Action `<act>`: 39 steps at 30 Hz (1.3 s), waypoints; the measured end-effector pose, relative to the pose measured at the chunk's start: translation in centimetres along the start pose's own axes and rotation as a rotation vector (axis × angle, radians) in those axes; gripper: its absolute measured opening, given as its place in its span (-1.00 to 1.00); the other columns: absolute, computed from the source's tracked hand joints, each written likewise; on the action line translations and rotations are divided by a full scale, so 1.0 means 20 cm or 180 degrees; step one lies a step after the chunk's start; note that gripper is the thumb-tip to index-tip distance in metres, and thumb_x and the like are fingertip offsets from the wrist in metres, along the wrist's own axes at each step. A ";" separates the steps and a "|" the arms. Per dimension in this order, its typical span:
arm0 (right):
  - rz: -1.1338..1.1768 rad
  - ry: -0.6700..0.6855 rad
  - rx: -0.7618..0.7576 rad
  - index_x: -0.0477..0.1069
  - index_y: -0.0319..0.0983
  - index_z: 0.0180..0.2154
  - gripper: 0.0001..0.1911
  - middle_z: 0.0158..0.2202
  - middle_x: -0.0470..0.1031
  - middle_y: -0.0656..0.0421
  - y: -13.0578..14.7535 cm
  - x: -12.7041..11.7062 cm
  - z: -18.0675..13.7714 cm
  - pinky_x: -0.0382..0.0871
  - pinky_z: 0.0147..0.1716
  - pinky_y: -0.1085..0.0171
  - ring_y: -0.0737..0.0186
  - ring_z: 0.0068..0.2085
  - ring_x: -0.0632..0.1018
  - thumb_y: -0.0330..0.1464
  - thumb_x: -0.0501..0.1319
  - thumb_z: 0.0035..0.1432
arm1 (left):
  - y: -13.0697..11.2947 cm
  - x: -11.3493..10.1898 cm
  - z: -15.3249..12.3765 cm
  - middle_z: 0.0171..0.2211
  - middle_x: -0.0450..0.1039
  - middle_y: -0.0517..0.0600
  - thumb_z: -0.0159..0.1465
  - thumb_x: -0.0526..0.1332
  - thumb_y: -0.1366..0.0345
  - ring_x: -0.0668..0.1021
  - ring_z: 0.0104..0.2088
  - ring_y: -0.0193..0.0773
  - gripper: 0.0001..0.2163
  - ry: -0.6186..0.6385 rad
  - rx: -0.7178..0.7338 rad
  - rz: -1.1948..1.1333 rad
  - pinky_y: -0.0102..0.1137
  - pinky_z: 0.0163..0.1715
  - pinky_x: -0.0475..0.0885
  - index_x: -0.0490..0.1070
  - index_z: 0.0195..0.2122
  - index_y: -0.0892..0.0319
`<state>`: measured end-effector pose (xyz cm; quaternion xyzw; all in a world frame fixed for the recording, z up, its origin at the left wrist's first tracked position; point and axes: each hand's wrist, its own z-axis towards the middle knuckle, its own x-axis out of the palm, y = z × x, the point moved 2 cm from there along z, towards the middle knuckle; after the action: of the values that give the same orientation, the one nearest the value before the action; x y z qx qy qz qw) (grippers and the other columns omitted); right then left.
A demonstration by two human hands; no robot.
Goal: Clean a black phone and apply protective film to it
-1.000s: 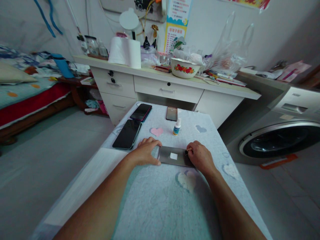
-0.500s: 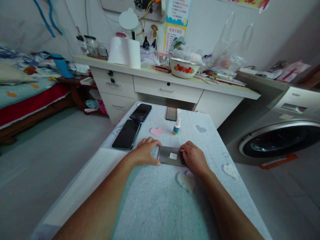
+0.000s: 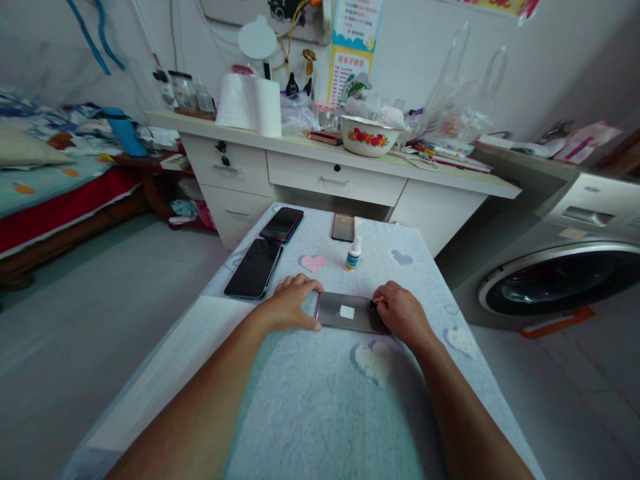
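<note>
A grey phone (image 3: 363,317) lies flat on the cloth-covered table, with a small white square (image 3: 347,311) on its upper face. My left hand (image 3: 293,301) grips the phone's left end, thumb at the near corner and fingers at the far one. Over the right end, my right hand (image 3: 400,312) is closed in a pinch; what its fingertips hold is too small to make out. A dark round spot shows beside those fingertips. Beyond the phone stands a small white-capped bottle (image 3: 353,255) with a blue and yellow label.
Two dark phones (image 3: 254,268) (image 3: 283,224) lie at the table's left side. A phone case or phone with a brownish face (image 3: 343,227) lies at the far edge. Behind stands a white desk (image 3: 320,167) with a flowered bowl (image 3: 370,138); a washing machine (image 3: 575,247) is at right.
My right hand has slid right along the phone, baring more of its surface and a dark round spot. My left hand stays at the left end.
</note>
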<state>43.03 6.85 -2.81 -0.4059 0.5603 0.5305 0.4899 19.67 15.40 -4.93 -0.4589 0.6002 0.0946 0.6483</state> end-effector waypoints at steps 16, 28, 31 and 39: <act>-0.0144 0.0069 0.0094 0.48 -0.23 -0.35 -0.75 -0.31 0.44 0.13 -0.06 -0.02 0.01 0.17 -0.29 0.36 0.31 -0.30 0.44 -0.46 0.02 0.13 | 0.00 0.00 0.00 -0.03 0.22 -0.05 -0.15 0.33 0.03 0.27 0.04 -0.03 -0.36 -0.0048 0.0057 0.0020 -0.26 0.00 0.21 0.22 0.01 -0.08; 0.0025 -0.0022 -0.0238 0.47 -0.22 -0.30 -0.76 -0.25 0.41 0.13 0.07 0.02 0.01 0.18 -0.25 0.39 0.32 -0.27 0.44 -0.47 0.02 0.15 | 0.00 0.00 0.00 -0.04 0.22 -0.03 -0.17 0.34 0.03 0.28 0.02 -0.01 -0.36 -0.0097 0.0031 -0.0013 -0.24 -0.01 0.22 0.24 -0.01 -0.07; 0.0079 -0.0008 -0.0276 0.47 -0.22 -0.31 -0.76 -0.26 0.42 0.14 0.06 0.02 0.01 0.19 -0.25 0.39 0.33 -0.27 0.44 -0.48 0.03 0.14 | 0.00 0.00 -0.01 -0.04 0.22 -0.03 -0.17 0.35 0.05 0.28 0.02 -0.01 -0.36 -0.0109 0.0035 -0.0018 -0.23 -0.01 0.22 0.25 -0.01 -0.06; 0.0145 0.0065 -0.0172 0.49 -0.24 -0.32 -0.76 -0.30 0.45 0.12 -0.05 -0.02 0.01 0.20 -0.24 0.36 0.29 -0.27 0.45 -0.49 0.04 0.12 | 0.01 0.01 0.00 -0.04 0.22 -0.03 -0.17 0.35 0.05 0.29 0.02 -0.02 -0.36 -0.0098 0.0049 -0.0052 -0.24 -0.01 0.22 0.25 -0.01 -0.06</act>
<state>44.10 6.92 -2.68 -0.4114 0.5598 0.5523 0.4608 19.63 15.41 -5.09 -0.4572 0.5871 0.0918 0.6617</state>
